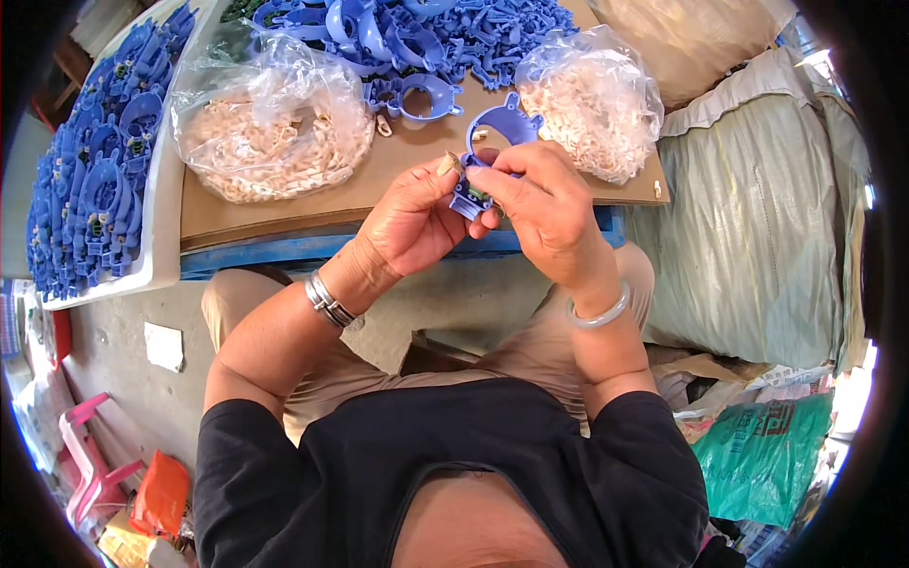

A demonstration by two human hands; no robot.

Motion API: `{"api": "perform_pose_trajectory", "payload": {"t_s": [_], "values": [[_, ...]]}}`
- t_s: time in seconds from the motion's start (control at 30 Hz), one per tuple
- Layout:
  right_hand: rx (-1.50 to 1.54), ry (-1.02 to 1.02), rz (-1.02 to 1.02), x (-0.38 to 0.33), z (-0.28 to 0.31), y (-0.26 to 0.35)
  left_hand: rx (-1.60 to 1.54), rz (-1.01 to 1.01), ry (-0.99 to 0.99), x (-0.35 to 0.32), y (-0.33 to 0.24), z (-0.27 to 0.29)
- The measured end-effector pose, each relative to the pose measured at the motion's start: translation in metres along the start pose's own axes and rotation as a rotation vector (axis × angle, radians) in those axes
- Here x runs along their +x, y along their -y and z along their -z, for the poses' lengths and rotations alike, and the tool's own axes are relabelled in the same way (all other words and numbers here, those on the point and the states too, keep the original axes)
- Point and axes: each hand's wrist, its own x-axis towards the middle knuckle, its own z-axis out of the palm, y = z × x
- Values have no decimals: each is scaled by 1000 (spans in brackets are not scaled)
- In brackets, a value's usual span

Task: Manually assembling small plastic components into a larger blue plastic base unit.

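Observation:
Between my two hands, over the table's near edge, is a blue plastic part with a ring-shaped top (508, 121) and a small green piece set in its lower body. My left hand (421, 213) grips the lower body from the left, its thumb at the upper edge. From the right, my right hand (549, 204) pinches the same part, fingers pressed against its middle. The fingers partly hide the body. Just beyond lies another blue ring-shaped part (431, 97) on brown cardboard (270, 216), with a small cream piece (383, 126) beside it.
Clear bags of small cream pieces stand left (275, 142) and right (597, 109). A heap of blue parts (473, 38) lies at the back. A white tub (166, 256) of blue assemblies (104, 180) is at far left. A large pale sack (748, 208) bulks on the right.

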Motion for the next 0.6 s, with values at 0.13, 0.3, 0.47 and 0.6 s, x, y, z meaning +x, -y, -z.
{"api": "perform_pose_trajectory", "payload": {"t_s": [0.13,0.3,0.47,0.6], "values": [[-19,41,45,-4,-1,-10,46,23,-20,1,-2,4],[-104,37,95,0,1,-8,61,23,-16,1,-3,3],[-135,60,128,-2,4,-11,139,59,-24,0,-6,1],[-41,-104,-50,-10,0,-7,98,-63,-22,3,-1,-2]]}}
